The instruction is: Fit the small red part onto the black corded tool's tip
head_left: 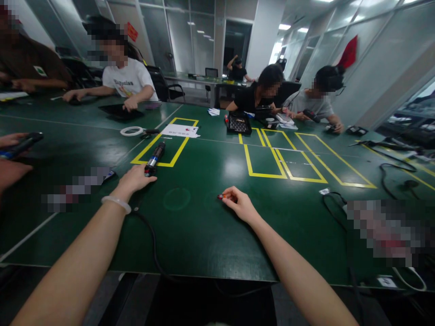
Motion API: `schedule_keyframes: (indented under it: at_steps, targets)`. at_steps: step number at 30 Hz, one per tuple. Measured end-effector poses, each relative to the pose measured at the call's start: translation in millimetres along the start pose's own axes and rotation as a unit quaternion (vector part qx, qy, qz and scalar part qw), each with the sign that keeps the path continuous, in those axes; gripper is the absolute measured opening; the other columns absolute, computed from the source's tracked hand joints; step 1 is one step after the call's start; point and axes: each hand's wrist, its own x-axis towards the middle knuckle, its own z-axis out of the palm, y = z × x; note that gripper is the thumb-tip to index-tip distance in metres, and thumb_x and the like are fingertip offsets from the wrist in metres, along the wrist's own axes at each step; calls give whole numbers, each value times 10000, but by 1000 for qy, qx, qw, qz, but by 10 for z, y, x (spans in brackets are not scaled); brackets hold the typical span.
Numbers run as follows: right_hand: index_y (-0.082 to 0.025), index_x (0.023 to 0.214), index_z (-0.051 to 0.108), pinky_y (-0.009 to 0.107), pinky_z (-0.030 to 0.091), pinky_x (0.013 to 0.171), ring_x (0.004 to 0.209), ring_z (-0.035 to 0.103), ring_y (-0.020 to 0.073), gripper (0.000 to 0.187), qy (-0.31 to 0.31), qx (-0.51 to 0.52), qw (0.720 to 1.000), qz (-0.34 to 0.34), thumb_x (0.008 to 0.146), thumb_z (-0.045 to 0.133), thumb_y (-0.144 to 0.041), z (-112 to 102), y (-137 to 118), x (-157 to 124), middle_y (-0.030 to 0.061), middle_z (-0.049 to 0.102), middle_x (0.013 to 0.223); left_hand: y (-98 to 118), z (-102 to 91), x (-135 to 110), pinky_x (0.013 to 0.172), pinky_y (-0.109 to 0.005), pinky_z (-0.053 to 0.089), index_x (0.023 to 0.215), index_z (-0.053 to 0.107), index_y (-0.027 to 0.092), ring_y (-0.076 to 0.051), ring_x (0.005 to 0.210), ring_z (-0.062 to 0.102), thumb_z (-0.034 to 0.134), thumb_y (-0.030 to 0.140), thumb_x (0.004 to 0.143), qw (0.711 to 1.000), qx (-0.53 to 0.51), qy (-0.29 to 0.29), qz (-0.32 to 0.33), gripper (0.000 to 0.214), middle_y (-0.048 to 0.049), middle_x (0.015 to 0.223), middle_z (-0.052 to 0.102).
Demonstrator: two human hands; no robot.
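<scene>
Green table [204, 240]: black cable [154, 240] near left hand [134, 179].

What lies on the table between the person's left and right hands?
In the head view, between the left hand and the right hand there is green tabletop with a faint ring mark; I see no object there.
</scene>
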Motion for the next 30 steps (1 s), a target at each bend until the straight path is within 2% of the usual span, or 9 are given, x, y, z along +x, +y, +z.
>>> schedule_keyframes:
  at_steps: [3, 8, 14, 19, 23, 26, 30]
  targets:
    - [-191, 975, 609, 249, 417, 647, 675, 511, 115, 149, 15, -52, 998, -20, 848, 616, -269, -7, -5, 7, 6, 589, 851, 102, 4, -32, 850, -467, 492, 1304, 491, 124, -366, 1080, 570, 621, 499, 766, 999, 43, -9, -31, 668, -221, 1273, 532]
    - [-185, 963, 618, 247, 417, 649, 664, 500, 109, 141, 28, -68, 997, -26, 833, 628, -238, -6, 7, 10, -3, 550, 835, 525, -10, -255, 844, -452, 498, 1304, 496, 151, -359, 1071, 577, 569, 577, 764, 998, 55, 0, -30, 692, -213, 1306, 479]
    - [-189, 973, 621, 252, 416, 636, 645, 498, 118, 161, 22, -55, 998, -4, 838, 623, -277, -6, 7, 6, -11, 562, 778, 1238, 21, -613, 740, -384, 510, 1297, 464, 159, -316, 994, 595, 501, 569, 794, 996, 68, 3, 55, 650, -159, 1207, 497]
    - [-189, 968, 611, 251, 411, 619, 661, 512, 129, 174, 50, -45, 998, 7, 832, 611, -297, -24, 20, 18, -4, 576, 777, 1834, 125, -896, 736, -355, 489, 1227, 481, 145, -288, 976, 582, 496, 527, 820, 987, 58, 4, 149, 558, -151, 1140, 504]
    - [-178, 958, 583, 255, 411, 605, 633, 502, 124, 188, 101, -27, 994, 16, 802, 611, -281, -64, 54, 44, -3, 573, 778, 2231, 219, -1085, 776, -353, 470, 1243, 465, 134, -288, 985, 575, 537, 489, 813, 981, 49, 11, 190, 562, -150, 1104, 522]
    - [-177, 957, 554, 257, 411, 589, 609, 494, 119, 212, 115, -1, 993, 19, 780, 613, -279, -96, 71, 53, -5, 572, 782, 2407, 276, -1183, 779, -352, 464, 1280, 443, 136, -289, 989, 573, 550, 471, 812, 978, 37, 19, 206, 585, -154, 1108, 529]
    - [-182, 944, 552, 257, 410, 579, 589, 481, 117, 204, 93, -20, 995, 19, 769, 617, -266, -97, 85, 52, -17, 565, 756, 2454, 314, -1236, 784, -358, 462, 1305, 430, 148, -292, 1008, 564, 554, 440, 813, 974, 25, 19, 223, 585, -160, 1138, 526]
